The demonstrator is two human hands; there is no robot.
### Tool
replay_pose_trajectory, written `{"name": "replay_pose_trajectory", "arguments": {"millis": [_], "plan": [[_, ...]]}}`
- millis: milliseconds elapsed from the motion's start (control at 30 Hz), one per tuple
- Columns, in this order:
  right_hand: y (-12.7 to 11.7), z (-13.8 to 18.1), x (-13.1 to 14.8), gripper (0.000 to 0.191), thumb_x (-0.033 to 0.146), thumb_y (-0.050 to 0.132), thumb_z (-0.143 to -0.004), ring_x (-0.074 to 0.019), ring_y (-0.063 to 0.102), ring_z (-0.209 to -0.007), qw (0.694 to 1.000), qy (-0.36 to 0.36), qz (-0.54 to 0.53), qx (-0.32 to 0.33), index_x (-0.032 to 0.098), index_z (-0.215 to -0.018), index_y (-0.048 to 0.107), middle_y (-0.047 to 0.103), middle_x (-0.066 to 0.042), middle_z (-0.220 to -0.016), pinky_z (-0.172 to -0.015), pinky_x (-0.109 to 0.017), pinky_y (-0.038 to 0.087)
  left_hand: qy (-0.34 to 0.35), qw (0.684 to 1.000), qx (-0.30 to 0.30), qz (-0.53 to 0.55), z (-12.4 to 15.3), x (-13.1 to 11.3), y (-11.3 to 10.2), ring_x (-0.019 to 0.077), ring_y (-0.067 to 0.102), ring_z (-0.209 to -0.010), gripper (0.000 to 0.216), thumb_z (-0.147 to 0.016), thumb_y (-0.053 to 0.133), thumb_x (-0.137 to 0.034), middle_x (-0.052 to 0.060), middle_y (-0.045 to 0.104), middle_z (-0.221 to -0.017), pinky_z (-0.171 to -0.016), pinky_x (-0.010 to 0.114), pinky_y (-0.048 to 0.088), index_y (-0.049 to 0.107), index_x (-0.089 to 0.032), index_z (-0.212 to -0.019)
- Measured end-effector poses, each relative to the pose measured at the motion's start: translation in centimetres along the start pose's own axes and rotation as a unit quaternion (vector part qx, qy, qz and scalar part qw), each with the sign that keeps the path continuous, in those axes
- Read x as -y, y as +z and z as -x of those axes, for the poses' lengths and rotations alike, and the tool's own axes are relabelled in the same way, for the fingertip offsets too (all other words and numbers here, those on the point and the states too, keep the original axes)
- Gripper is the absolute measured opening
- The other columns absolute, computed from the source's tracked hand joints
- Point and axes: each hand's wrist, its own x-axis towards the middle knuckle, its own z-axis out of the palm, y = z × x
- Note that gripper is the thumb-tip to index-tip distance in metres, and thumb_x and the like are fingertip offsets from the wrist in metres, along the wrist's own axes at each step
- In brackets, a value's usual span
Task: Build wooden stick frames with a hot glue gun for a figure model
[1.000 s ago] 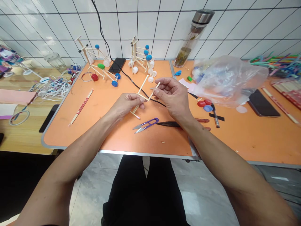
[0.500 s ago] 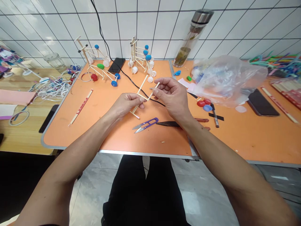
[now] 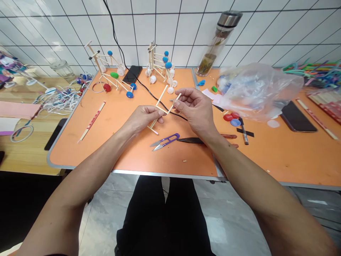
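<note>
Above the orange table, a small frame of thin wooden sticks [image 3: 161,95] is pinched between the thumb and fingers of my left hand [image 3: 145,119]. My right hand [image 3: 195,108] has its thumb and fingers closed on a short wooden stick [image 3: 178,96], whose lower end meets the frame's crosspiece. A small metallic tip [image 3: 171,100] pokes out by the right fingertips; what it belongs to is hidden. Below the hands lie purple thread snips [image 3: 166,141], beside a black pointed blade [image 3: 189,140] partly covered by my right forearm.
Two stick models with coloured caps, one on the left [image 3: 114,75] and one in the centre [image 3: 160,64], stand at the back. A glass tea bottle [image 3: 213,49], a plastic bag [image 3: 258,90], a phone [image 3: 297,116] and a marker [image 3: 243,131] are rightward. A black cable [image 3: 149,91] crosses behind the hands.
</note>
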Motion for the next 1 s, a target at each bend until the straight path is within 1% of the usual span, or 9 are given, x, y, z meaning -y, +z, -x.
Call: {"name": "replay_pose_trajectory", "arguments": {"millis": [100, 233, 433, 600, 767, 1000], "plan": [[-0.02, -0.02, -0.10, 0.061, 0.072, 0.101, -0.075, -0.0158, 0.069, -0.080, 1.000, -0.003, 0.000, -0.002, 0.030, -0.113, 0.078, 0.069, 0.002, -0.089, -0.076, -0.031, 0.067, 0.001, 1.000, -0.001, -0.001, 0.03, -0.03, 0.01, 0.0229, 0.071, -0.090, 0.046, -0.078, 0.093, -0.068, 0.007, 0.081, -0.081, -0.096, 0.038, 0.053, 0.083, -0.022, -0.076], [-0.13, -0.03, -0.31, 0.058, 0.069, 0.099, -0.080, -0.0155, 0.070, -0.081, 1.000, -0.008, 0.007, 0.008, 0.030, -0.115, 0.077, 0.069, 0.002, -0.091, -0.077, -0.031, 0.066, 0.000, 1.000, 0.000, 0.003, 0.00, 0.03, -0.03, 0.0227, 0.071, -0.090, 0.046, -0.078, 0.094, -0.067, 0.007, 0.081, -0.081, -0.096, 0.038, 0.052, 0.084, -0.022, -0.076], [-0.15, -0.01, -0.42, 0.053, 0.064, 0.099, -0.083, -0.0149, 0.070, -0.081, 1.000, -0.016, 0.005, 0.008, 0.028, -0.116, 0.078, 0.070, 0.002, -0.090, -0.076, -0.030, 0.065, 0.003, 1.000, 0.000, 0.004, -0.06, 0.15, -0.06, 0.0223, 0.071, -0.088, 0.046, -0.078, 0.094, -0.067, 0.006, 0.081, -0.080, -0.096, 0.037, 0.053, 0.084, -0.022, -0.075], [-0.18, 0.01, -0.45, 0.053, 0.065, 0.099, -0.083, -0.0161, 0.070, -0.081, 1.000, -0.015, 0.006, 0.010, 0.029, -0.116, 0.078, 0.071, 0.001, -0.091, -0.077, -0.032, 0.067, 0.009, 1.000, 0.002, 0.003, -0.14, 0.18, -0.09, 0.0222, 0.071, -0.088, 0.046, -0.078, 0.094, -0.067, 0.006, 0.081, -0.079, -0.097, 0.038, 0.053, 0.084, -0.023, -0.074], [-0.13, 0.04, -0.34, 0.051, 0.064, 0.098, -0.084, -0.0161, 0.070, -0.081, 1.000, -0.015, 0.010, 0.007, 0.029, -0.116, 0.079, 0.071, 0.001, -0.091, -0.076, -0.032, 0.066, 0.013, 1.000, 0.007, 0.006, -0.27, 0.36, -0.17, 0.0211, 0.070, -0.086, 0.045, -0.079, 0.094, -0.066, 0.006, 0.081, -0.079, -0.094, 0.037, 0.052, 0.084, -0.023, -0.074], [-0.06, 0.07, -0.01, 0.054, 0.067, 0.099, -0.081, -0.0164, 0.070, -0.082, 1.000, -0.008, 0.009, 0.002, 0.029, -0.114, 0.079, 0.071, 0.001, -0.089, -0.078, -0.032, 0.067, 0.019, 1.000, 0.005, 0.001, -0.36, 0.54, -0.23, 0.0224, 0.071, -0.086, 0.047, -0.078, 0.094, -0.069, 0.006, 0.081, -0.079, -0.093, 0.038, 0.053, 0.085, -0.023, -0.075]]}}
